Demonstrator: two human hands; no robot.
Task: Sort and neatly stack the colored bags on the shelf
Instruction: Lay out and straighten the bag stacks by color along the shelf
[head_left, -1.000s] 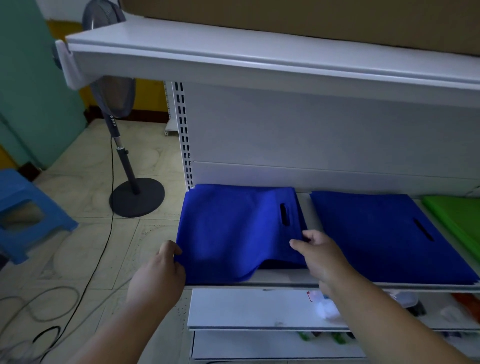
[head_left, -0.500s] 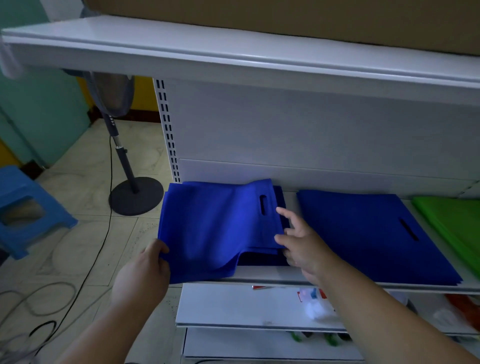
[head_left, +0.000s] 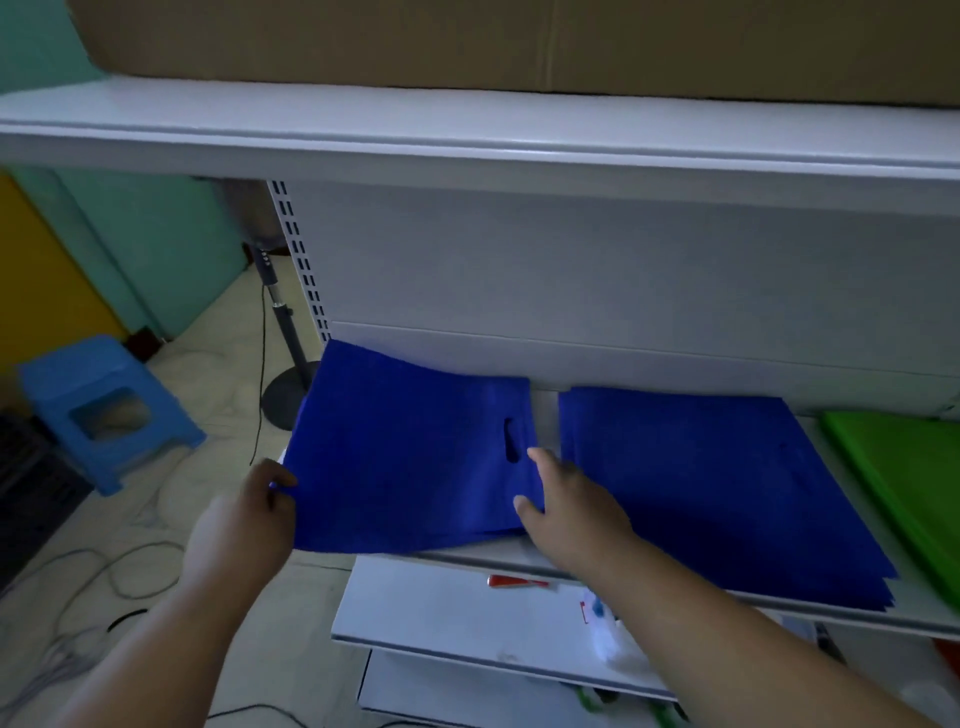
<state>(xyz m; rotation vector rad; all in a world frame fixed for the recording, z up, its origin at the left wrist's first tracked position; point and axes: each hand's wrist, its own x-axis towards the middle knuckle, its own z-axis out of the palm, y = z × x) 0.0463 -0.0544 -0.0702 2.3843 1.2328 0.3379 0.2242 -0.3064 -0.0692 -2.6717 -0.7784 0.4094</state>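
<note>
I read the scene from the white shelf (head_left: 519, 558), the board that carries the bags; the left blue bag stack (head_left: 410, 467) lies at its left end and overhangs the left edge and front lip, its back part bowed upward rather than flat; the right blue bag stack (head_left: 701, 483) lies beside it toward the shelf's middle, apart by a narrow strip of bare board; a green bag stack (head_left: 904, 478) lies at the right end. My left hand (head_left: 244, 519) pinches the left edge of the left blue bag stack, thumb on top; my right hand (head_left: 566, 499) rests on that stack's right edge near the handle slot (head_left: 511, 440), fingers loosely extended and curled round nothing. Risks, as I judge them: the overhanging layers could slide off the shelf's left end if the pinch slackens; pushing on a bowed stack could fan the layers or fold a corner under; a careless sideways shove could overlap the neighbouring blue stack and spoil its squared edge.
</note>
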